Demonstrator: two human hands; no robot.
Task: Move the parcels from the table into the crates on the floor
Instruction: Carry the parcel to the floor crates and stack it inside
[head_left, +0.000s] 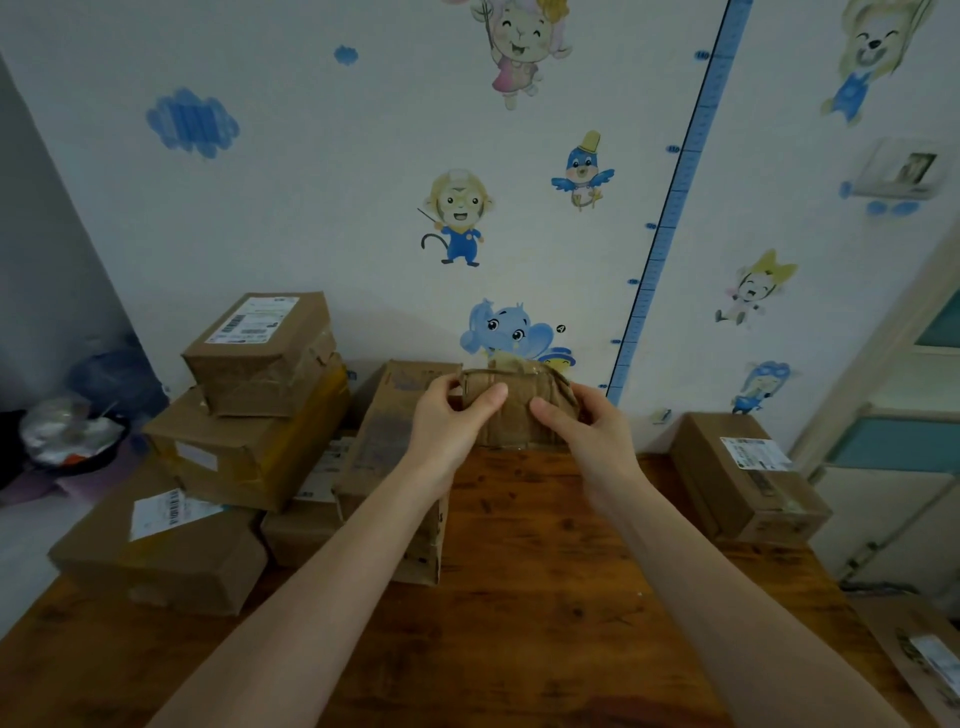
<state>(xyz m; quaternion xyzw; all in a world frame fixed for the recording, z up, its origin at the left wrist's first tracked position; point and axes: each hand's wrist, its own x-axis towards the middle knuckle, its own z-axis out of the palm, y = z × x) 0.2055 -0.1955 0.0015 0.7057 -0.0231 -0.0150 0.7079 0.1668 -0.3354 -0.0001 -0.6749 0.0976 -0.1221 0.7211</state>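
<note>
A small taped cardboard parcel (514, 402) is at the far middle of the wooden table (519, 597). My left hand (449, 415) grips its left end and my right hand (582, 423) grips its right end, thumbs on the near face. A taller brown parcel (387, 447) stands just left of it, partly behind my left forearm. Three stacked parcels (249, 405) sit at the table's left, with a flat one (306, 525) low between them and the tall parcel. One labelled parcel (748, 478) lies at the right. No crate is in view.
A wall with cartoon stickers and a blue height ruler (670, 218) stands right behind the table. A dark bowl with a foil bag (67, 431) sits at the far left. A cabinet with teal panels (893, 441) is on the right, and cardboard (924, 654) lies at the lower right.
</note>
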